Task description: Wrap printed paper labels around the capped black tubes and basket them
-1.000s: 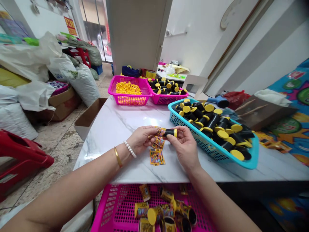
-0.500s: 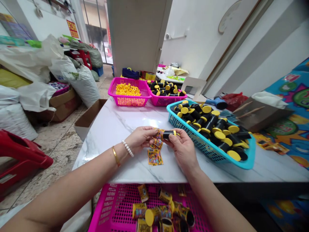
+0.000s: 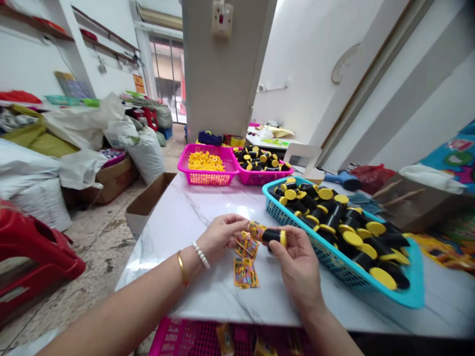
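Tilted more than before, the yellow-capped black plastic tube (image 3: 272,236) left of the turquoise lattice basket (image 3: 336,259) of unsleeved tubes (image 3: 334,217) is gripped by the right hand's (image 3: 300,262) curled fingers, its illegibly printed orange sleeve (image 3: 256,230), pinched by the left hand (image 3: 221,235), seemingly only partly on, with flat sleeves (image 3: 245,273) and sleeved tubes (image 3: 224,338) also left of that basket.

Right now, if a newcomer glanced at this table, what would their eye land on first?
Probably the turquoise basket on the right of the white table, heaped with black tubes with yellow caps. Next might come the centre, where the right hand grips a single tube and the left hand pinches its patterned wrapper. Bright yellow pieces in the left pink basket, at the table's far edge, would stand out too.
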A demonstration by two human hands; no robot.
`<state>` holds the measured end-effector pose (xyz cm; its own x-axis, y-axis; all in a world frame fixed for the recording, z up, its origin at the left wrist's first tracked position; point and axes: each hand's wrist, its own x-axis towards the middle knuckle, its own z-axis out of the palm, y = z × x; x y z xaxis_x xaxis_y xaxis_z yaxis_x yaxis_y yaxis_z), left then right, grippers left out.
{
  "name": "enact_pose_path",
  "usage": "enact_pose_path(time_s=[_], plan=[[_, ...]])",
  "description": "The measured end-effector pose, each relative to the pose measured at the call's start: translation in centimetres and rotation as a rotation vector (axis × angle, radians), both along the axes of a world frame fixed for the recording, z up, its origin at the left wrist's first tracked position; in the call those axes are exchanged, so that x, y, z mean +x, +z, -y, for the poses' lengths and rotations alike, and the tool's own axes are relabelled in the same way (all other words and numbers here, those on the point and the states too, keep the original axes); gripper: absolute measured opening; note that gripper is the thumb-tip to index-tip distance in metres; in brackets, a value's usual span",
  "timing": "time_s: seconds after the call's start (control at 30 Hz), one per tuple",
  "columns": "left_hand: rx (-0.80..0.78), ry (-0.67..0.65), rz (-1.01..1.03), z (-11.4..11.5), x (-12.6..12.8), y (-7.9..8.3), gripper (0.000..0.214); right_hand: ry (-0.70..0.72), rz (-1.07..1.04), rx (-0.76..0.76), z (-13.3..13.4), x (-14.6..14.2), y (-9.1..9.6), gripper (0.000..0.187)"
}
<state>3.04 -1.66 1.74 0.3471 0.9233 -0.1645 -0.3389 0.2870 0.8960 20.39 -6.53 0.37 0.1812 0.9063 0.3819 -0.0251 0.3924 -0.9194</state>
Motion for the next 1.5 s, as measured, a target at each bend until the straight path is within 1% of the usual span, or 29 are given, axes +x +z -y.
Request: enact_pose_path(time_s=[0.07, 0.13, 0.17, 0.2, 0.27, 0.37, 0.47, 0.57, 0.63, 0.7, 0.77, 0.83, 0.9, 1.0, 1.07, 1.13, 1.27, 1.33, 1.43, 1.5], plan=[[0.072, -0.049, -0.012, -0.1, 0.0, -0.2, 0.04, 0.057, 0.025, 0.005, 0.1, 0.2, 0.0, 0.03], [0.114, -0.159, -0.007, -0.2, 0.0, -0.5, 0.042, 0.102, 0.052, -0.005, 0.1, 0.3, -0.1, 0.031], [0.131, -0.188, -0.011, -0.3, 0.0, -0.6, 0.041, 0.11, 0.057, -0.012, 0.1, 0.3, -0.2, 0.032], [0.14, -0.189, -0.007, -0.3, 0.0, -0.7, 0.04, 0.11, 0.053, -0.018, 0.1, 0.3, -0.2, 0.033], [0.132, -0.145, 0.009, -0.4, 0.0, -0.7, 0.038, 0.109, 0.045, -0.04, 0.0, 0.1, -0.1, 0.034], [0.069, -0.094, 0.028, -0.3, -0.1, -0.4, 0.04, 0.146, 0.069, -0.084, -0.1, 0.0, 0.4, 0.034], [0.025, -0.11, 0.035, -0.6, -0.3, -0.2, 0.045, 0.197, 0.165, -0.083, -0.4, 0.3, 1.4, 0.032], [0.038, -0.098, 0.052, -0.9, -0.6, -0.3, 0.042, 0.245, 0.303, -0.05, -1.2, 0.7, 2.6, 0.03], [0.055, -0.107, 0.064, -1.0, -0.7, -0.4, 0.04, 0.278, 0.358, -0.041, -2.0, 0.8, 3.2, 0.03], [0.06, -0.135, 0.085, -1.1, -0.8, -0.5, 0.039, 0.321, 0.347, -0.037, -2.9, 0.6, 3.4, 0.03], [0.067, -0.154, 0.114, -1.2, -0.8, -0.7, 0.039, 0.365, 0.283, -0.04, -3.7, 0.2, 3.3, 0.03], [0.082, -0.158, 0.138, -1.3, -0.9, -0.8, 0.04, 0.388, 0.192, -0.075, -4.2, 0.0, 3.0, 0.031], [0.092, -0.143, 0.133, -1.5, -0.9, -1.0, 0.04, 0.393, 0.1, -0.14, -4.4, 0.1, 2.5, 0.032], [0.093, -0.039, 0.023, -2.0, -1.1, -0.9, 0.041, 0.384, 0.003, -0.226, -4.0, 0.5, 2.0, 0.032], [0.098, 0.036, -0.075, -2.3, -1.3, -0.8, 0.039, 0.363, -0.013, -0.247, -3.6, 0.8, 1.9, 0.033], [0.12, 0.079, -0.132, -2.4, -1.5, -0.4, 0.039, 0.347, -0.003, -0.258, -3.2, 0.8, 2.0, 0.034], [0.217, 0.151, -0.18, -1.6, -1.5, 0.7, 0.053, 0.404, 0.015, -0.352, -2.5, 0.5, 2.0, 0.022], [0.263, 0.156, -0.198, -0.9, -1.3, 1.2, 0.056, 0.428, 0.049, -0.405, -2.3, 0.3, 1.9, 0.028], [0.338, 0.109, -0.2, 0.2, -0.8, 1.4, 0.052, 0.447, 0.117, -0.428, -2.3, 0.1, 1.8, 0.041], [0.404, 0.084, -0.22, 0.6, -0.6, 1.2, 0.051, 0.465, 0.132, -0.433, -2.2, -0.1, 1.9, 0.041]])
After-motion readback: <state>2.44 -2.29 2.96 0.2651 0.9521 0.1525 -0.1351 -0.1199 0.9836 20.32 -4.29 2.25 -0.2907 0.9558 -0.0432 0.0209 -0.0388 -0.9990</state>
